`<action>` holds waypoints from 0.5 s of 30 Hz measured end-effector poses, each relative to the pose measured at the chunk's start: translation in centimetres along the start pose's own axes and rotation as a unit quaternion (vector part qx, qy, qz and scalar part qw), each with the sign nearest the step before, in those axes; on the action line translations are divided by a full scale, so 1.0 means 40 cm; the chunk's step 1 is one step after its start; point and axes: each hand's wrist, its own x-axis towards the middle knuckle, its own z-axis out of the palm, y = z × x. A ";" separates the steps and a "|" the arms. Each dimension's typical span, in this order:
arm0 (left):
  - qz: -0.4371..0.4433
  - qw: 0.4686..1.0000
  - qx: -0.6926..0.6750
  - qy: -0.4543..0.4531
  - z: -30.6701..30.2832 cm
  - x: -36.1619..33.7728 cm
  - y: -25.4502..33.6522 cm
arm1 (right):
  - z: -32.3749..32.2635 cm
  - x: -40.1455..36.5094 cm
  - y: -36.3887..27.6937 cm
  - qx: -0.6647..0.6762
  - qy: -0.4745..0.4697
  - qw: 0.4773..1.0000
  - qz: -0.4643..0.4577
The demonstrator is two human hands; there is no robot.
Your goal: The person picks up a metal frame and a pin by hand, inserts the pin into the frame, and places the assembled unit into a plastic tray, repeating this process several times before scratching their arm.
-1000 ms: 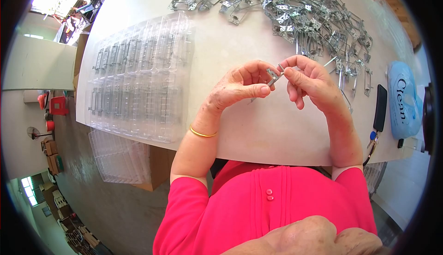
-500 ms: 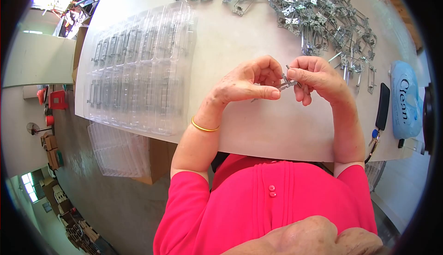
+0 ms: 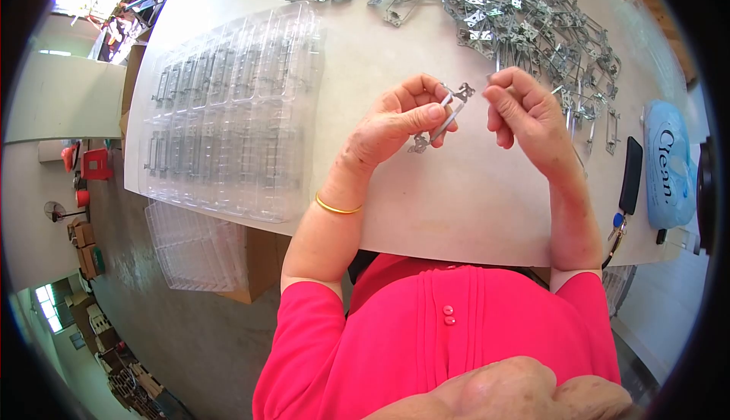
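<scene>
We had a slim silver metal frame, two thin rods with a flat pierced plate at each end (image 3: pixel 463 91), in hand above the broad off-white tabletop (image 3: pixel 403 222); the step seemed to be working on this one piece between the fingers. Our left hand (image 3: pixel 391 122) was clamped on it, thumb against fingers around the rods, one plate jutting beyond the grip towards the right hand (image 3: pixel 536 120), the other below the fingers. On the right, thumb and forefinger were close together, just apart from the frame; we could not tell whether they pinched anything. We judged that the next move called for a steady left pinch and careful right fingertips. The tangled heap of silver metal frames (image 3: pixel 525 36) lay beyond, the clear plastic compartment tray (image 3: pixel 293 215) to our left
</scene>
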 end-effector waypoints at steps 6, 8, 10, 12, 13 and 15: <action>0.021 1.000 0.002 -0.001 -0.009 0.003 -0.005 | 0.022 -0.017 -0.006 -0.046 -0.047 0.998 0.017; 0.020 1.000 0.012 -0.011 -0.011 0.005 -0.006 | 0.020 -0.015 -0.001 -0.061 -0.052 0.997 0.002; 0.018 0.999 0.044 -0.022 -0.007 0.005 -0.005 | 0.020 -0.014 0.006 -0.061 -0.047 0.997 0.000; 0.006 0.997 0.069 -0.018 -0.007 0.002 -0.006 | 0.022 -0.016 0.007 -0.060 -0.041 0.997 -0.003; -0.003 0.995 0.095 -0.013 -0.007 0.003 -0.004 | 0.024 -0.019 0.001 -0.067 -0.040 0.997 0.019; -0.011 0.995 0.099 -0.018 -0.004 0.005 0.003 | 0.022 -0.016 -0.010 -0.079 -0.035 0.996 0.028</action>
